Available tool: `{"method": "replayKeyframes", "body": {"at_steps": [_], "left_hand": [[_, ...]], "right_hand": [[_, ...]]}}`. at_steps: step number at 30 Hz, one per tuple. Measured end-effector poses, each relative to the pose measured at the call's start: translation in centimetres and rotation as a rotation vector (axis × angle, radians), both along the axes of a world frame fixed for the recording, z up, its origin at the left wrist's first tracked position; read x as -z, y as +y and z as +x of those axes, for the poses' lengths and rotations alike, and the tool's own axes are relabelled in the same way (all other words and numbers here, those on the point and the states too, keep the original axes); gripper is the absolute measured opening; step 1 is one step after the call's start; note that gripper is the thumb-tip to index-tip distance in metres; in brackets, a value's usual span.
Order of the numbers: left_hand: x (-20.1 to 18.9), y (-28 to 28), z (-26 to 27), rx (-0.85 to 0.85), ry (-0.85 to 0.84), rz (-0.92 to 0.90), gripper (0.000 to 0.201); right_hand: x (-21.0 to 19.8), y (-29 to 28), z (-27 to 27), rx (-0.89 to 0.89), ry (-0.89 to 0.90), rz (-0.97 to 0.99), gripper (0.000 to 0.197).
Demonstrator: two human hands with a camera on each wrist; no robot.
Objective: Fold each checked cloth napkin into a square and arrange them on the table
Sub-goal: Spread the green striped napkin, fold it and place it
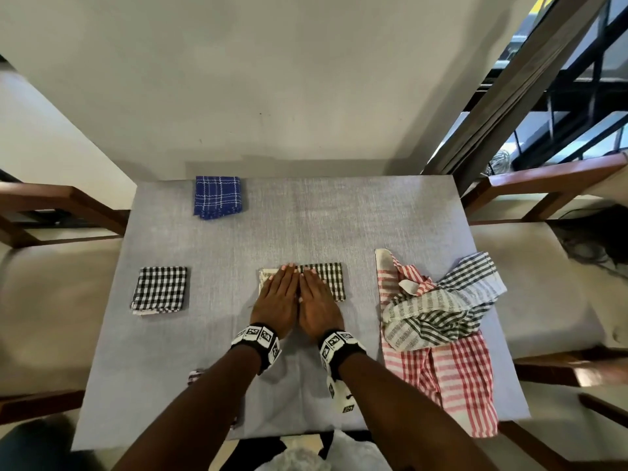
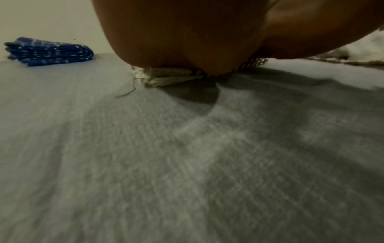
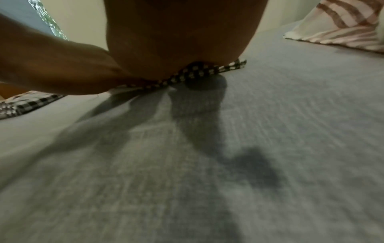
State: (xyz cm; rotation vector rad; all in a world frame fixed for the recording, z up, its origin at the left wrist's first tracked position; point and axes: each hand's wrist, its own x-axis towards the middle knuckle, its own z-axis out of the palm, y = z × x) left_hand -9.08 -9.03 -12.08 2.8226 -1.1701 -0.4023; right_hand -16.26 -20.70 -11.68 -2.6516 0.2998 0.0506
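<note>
napkin [image 1: 329, 279]: black-white check, folded oblong | left hand [image 1: 276, 300], right hand [image 1: 317, 304]: grip flat, pressing it

table [image 1: 306, 212]: grey cloth | blue napkin [image 1: 217, 197] far left | black napkin [image 1: 159, 289] left | half-folded napkin [image 1: 329, 279] centre | loose napkins [image 1: 438, 321] right

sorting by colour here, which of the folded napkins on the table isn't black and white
The blue checked napkin, at the far left by the wall. The other two folded ones, one at the left and one under both hands, are black-and-white check.
</note>
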Motion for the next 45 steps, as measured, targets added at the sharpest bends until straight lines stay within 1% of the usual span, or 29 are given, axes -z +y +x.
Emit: {"method": "replayKeyframes", "body": {"at_steps": [2,4,6,9,12,16,20,25,28,33,35,38,40,43,45], "left_hand": [[0.4,0.7,0.1,-0.005,-0.031,0.000,0.063],[0.3,1.0,0.1,-0.014,-0.020,-0.015,0.064],[0.3,1.1,0.0,-0.036,-0.020,-0.028,0.064],[0.1,1.1,-0.1,-0.064,-0.007,-0.033,0.065],[-0.2,0.9,-0.3,-0.076,-0.002,-0.012,0.065],[-1.2,0.5,-0.8,-0.133,0.020,0.004,0.064],[-1.0,-0.3,-1.6,-0.099,0.058,-0.022,0.062],[-0.2,0.1,-1.6,-0.097,0.117,0.013,0.065],[-1.1,-0.3,-1.8,-0.151,0.137,0.029,0.067],[-1.3,0.6,-1.9,-0.370,0.155,0.060,0.075],[-1.6,0.4,-2.1,-0.404,0.160,0.072,0.078],[-2.2,-0.7,-2.4,-0.442,0.124,0.037,0.075],[-2.6,-1.2,-2.4,-0.388,0.094,0.002,0.072],[-2.2,-1.2,-2.1,-0.161,0.106,-0.033,0.070],[-1.4,-1.2,-1.2,-0.052,0.150,-0.011,0.073]], "right_hand": [[0.6,-0.6,-0.5,-0.044,0.016,-0.047,0.060],[0.9,-1.4,-0.9,-0.061,0.045,-0.073,0.065],[1.2,-2.2,-1.2,-0.016,0.063,-0.083,0.070],[1.2,-3.1,-1.5,0.074,0.096,-0.087,0.068],[1.0,-3.2,-1.6,0.087,0.083,-0.136,0.066],[0.3,-2.6,-1.2,0.137,0.078,-0.160,0.068],[0.8,-2.6,-1.1,-0.034,0.008,-0.076,0.070],[1.8,-3.1,-1.4,-0.090,0.050,-0.070,0.072],[1.5,-3.2,-1.2,-0.082,0.073,-0.034,0.073],[1.5,-3.4,-1.0,-0.102,0.074,-0.014,0.072],[1.7,-3.3,-0.9,-0.098,0.102,-0.016,0.072],[1.8,-3.4,-0.7,-0.109,0.128,-0.013,0.074],[1.9,-3.6,-0.8,-0.114,0.121,-0.019,0.075],[1.7,-3.3,-0.8,-0.107,0.139,-0.031,0.075],[1.6,-3.2,-0.7,-0.106,0.144,-0.041,0.075]]}}
